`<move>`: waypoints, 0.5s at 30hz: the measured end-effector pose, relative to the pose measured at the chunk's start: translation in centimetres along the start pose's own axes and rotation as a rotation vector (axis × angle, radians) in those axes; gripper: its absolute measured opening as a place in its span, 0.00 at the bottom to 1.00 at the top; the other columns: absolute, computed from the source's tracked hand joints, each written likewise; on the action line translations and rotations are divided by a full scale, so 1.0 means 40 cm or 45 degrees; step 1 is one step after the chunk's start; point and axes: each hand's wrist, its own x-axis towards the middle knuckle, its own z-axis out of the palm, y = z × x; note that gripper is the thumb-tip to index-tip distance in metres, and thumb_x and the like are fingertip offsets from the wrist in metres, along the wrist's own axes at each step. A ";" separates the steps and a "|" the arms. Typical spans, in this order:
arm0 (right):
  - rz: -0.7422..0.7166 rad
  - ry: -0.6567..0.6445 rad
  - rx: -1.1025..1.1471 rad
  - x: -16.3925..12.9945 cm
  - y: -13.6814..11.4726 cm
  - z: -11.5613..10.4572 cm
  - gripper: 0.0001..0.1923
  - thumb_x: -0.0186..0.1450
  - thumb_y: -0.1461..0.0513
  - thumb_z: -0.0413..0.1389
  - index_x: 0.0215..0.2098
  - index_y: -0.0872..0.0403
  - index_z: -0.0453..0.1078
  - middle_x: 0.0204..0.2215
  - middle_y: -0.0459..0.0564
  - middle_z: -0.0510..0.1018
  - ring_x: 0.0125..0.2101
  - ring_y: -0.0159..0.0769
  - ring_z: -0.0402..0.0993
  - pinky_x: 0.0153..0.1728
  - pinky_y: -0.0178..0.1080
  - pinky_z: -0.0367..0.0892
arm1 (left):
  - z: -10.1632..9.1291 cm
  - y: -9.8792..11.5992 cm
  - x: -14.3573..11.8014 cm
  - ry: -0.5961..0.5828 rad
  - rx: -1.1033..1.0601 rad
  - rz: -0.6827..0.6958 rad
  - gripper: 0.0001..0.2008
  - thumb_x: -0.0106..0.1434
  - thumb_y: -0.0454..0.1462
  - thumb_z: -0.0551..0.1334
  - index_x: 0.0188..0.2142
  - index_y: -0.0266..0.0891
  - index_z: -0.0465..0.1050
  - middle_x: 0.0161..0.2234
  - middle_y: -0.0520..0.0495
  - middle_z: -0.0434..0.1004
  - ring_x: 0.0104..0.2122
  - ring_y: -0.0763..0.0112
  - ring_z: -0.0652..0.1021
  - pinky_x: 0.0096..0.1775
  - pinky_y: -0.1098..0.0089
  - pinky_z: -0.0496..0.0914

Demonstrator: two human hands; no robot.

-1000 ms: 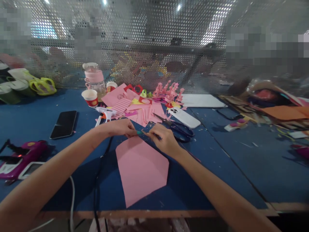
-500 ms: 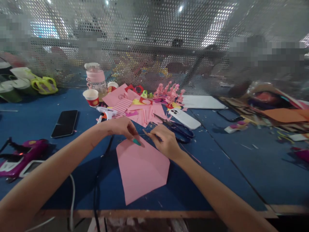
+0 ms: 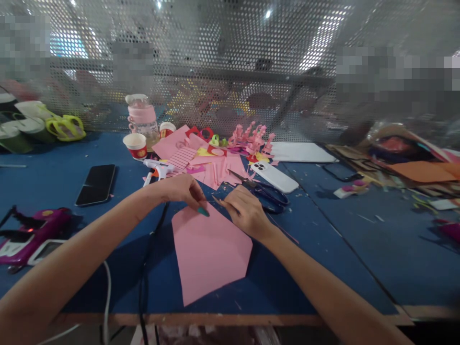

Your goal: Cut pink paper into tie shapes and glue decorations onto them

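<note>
A pink sheet of paper (image 3: 212, 254) with angled edges lies on the blue table in front of me. At its top edge, my left hand (image 3: 189, 191) pinches the paper, a teal fingernail showing against it. My right hand (image 3: 244, 208) is closed just above the sheet's upper right edge. A thin pointed tip sticks out from its fingers toward the left hand; what it belongs to is too small to tell. Right behind the right hand lie dark-handled scissors (image 3: 270, 194), partly covered by it.
Pink paper scraps (image 3: 204, 167) pile up ahead, with a glue gun (image 3: 160, 168), a paper cup (image 3: 135, 145) and a bottle (image 3: 142, 117) beside them. A white phone (image 3: 275, 176) lies right, a black phone (image 3: 96, 184) left. A black cable (image 3: 145, 263) runs left of the sheet.
The pink sheet's lower part has shifted slightly left. Both hands stay nearly in place, the right one's fingers moving only a little.
</note>
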 end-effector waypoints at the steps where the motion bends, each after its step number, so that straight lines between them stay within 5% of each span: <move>1: -0.007 0.000 -0.002 0.000 -0.001 0.000 0.12 0.63 0.68 0.47 0.22 0.53 0.59 0.18 0.47 0.66 0.23 0.32 0.58 0.27 0.37 0.59 | 0.000 -0.001 0.000 0.005 0.007 0.005 0.07 0.40 0.32 0.65 0.24 0.40 0.77 0.26 0.51 0.79 0.31 0.70 0.75 0.37 0.72 0.65; 15: -0.034 -0.007 -0.050 0.001 -0.003 0.001 0.13 0.64 0.68 0.46 0.22 0.53 0.61 0.19 0.48 0.67 0.24 0.34 0.60 0.28 0.38 0.60 | 0.004 0.001 -0.002 0.008 0.037 0.016 0.10 0.42 0.31 0.64 0.28 0.41 0.78 0.28 0.51 0.79 0.33 0.69 0.74 0.39 0.72 0.64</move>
